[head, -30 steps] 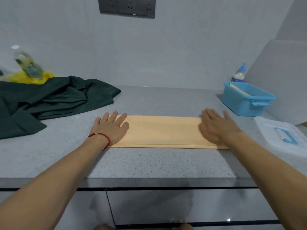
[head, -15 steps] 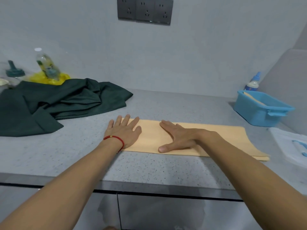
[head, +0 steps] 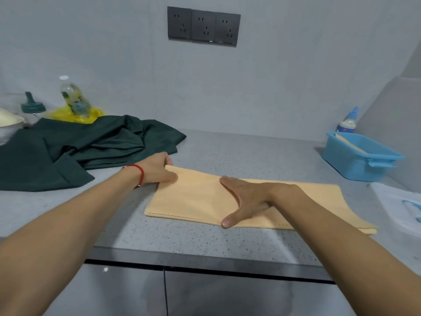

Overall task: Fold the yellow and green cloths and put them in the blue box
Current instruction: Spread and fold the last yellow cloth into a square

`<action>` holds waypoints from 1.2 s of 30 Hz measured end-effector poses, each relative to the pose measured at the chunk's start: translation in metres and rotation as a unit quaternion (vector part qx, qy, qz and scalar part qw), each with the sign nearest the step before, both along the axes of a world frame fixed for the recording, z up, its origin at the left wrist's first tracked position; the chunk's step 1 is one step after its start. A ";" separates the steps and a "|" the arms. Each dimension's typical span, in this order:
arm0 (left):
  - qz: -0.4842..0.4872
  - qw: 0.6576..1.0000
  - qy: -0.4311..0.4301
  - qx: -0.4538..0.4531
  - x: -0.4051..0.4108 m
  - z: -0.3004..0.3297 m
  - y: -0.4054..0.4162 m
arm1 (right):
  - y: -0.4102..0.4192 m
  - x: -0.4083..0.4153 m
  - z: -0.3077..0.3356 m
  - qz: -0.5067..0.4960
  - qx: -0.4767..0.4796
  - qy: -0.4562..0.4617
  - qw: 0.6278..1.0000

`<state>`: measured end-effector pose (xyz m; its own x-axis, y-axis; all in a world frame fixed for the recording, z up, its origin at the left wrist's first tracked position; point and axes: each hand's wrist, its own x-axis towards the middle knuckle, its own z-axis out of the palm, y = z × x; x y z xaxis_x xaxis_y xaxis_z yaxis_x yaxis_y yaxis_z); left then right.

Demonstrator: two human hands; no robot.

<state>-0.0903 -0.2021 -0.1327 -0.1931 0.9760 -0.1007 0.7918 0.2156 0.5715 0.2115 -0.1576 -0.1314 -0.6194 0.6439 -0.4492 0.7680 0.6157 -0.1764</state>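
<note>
Here the yellow cloth (head: pixel 246 201) lay on the grey counter (head: pixel 205 238) as a long strip, long axis running left to right, one end by the left hand (head: pixel 157 171) and the other end out toward the blue box (head: pixel 357 160). Left hand gripped the left short end, thumb on top, fingers apparently curled under the far corner, edge lifted a bit off the counter. Right hand (head: pixel 248 199) lay flat, fingers straight, palm pressing down about mid-strip, holding nothing. So the grip sat at the strip's left end and the free length stretched away to the right; the pressing hand marked the likely crease line. My guess: next fold carries the left end rightward over the right hand's line, halving the length. Left hand was the one placed for that. Blue box stood well apart at the far right near the wall, something pale already leaning inside, can't tell what. Green cloth (head: pixel 86 147) sat crumpled at the left rear, unfolded, close behind the left hand but not touching it.
</note>
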 end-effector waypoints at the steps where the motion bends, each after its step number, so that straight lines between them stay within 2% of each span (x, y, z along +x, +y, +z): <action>1: -0.005 1.000 -0.018 -0.018 -0.004 0.003 -0.003 | 0.000 -0.001 0.001 -0.004 -0.003 0.002 1.000; 4: -0.012 0.996 -0.072 -0.049 -0.013 0.007 -0.009 | 0.001 -0.006 0.004 -0.002 -0.007 -0.001 1.000; 9: 0.004 0.965 -0.263 0.012 -0.010 0.034 -0.016 | 0.000 -0.023 0.006 0.002 0.004 -0.002 1.000; 12: 0.012 0.957 -0.281 0.064 0.010 0.060 -0.018 | -0.005 -0.027 0.004 -0.002 -0.001 0.028 1.000; 14: 0.018 0.955 -0.280 0.101 0.036 0.075 -0.015 | -0.009 -0.018 0.007 -0.027 0.005 0.124 0.992; 16: 0.018 0.946 -0.291 0.140 0.067 0.086 -0.010 | -0.011 -0.002 0.010 -0.097 0.007 0.301 0.949; 18: 0.013 0.940 -0.302 0.157 0.101 0.092 -0.005 | -0.011 0.015 0.011 -0.201 -0.031 0.455 0.867; 19: 0.011 0.939 -0.306 0.158 0.117 0.092 -0.003 | -0.012 0.022 0.012 -0.253 -0.068 0.498 0.826; 20: 0.009 0.940 -0.306 0.153 0.134 0.091 0.001 | -0.014 0.030 0.014 -0.296 -0.101 0.523 0.793; 22: 0.008 0.944 -0.305 0.128 0.168 0.087 0.007 | -0.020 0.048 0.016 -0.352 -0.151 0.534 0.754; 26: 0.013 0.930 -0.359 0.081 0.205 0.064 0.018 | -0.031 0.078 0.007 -0.436 -0.170 0.493 0.733; 27: 0.000 0.942 -0.322 0.092 0.206 0.055 0.017 | -0.034 0.082 0.002 -0.451 -0.156 0.478 0.737; 29: -0.060 0.978 -0.162 0.115 0.204 0.035 0.013 | -0.037 0.089 -0.008 -0.454 -0.112 0.455 0.757; 30: -0.095 0.984 -0.094 0.120 0.205 0.026 0.010 | -0.037 0.091 -0.011 -0.443 -0.089 0.439 0.776; 32: -0.162 0.979 -0.012 0.119 0.206 0.011 0.004 | -0.038 0.093 -0.014 -0.417 -0.065 0.409 0.809; 36: -0.277 0.944 0.149 0.100 0.213 -0.014 0.003 | -0.037 0.095 -0.018 -0.409 -0.065 0.414 0.811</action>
<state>0.1223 -0.1990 -0.1466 0.3613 0.9295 0.0741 0.8835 -0.3666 0.2916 0.3068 -0.1950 -0.1498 -0.1333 0.9717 -0.1951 0.4958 -0.1051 -0.8621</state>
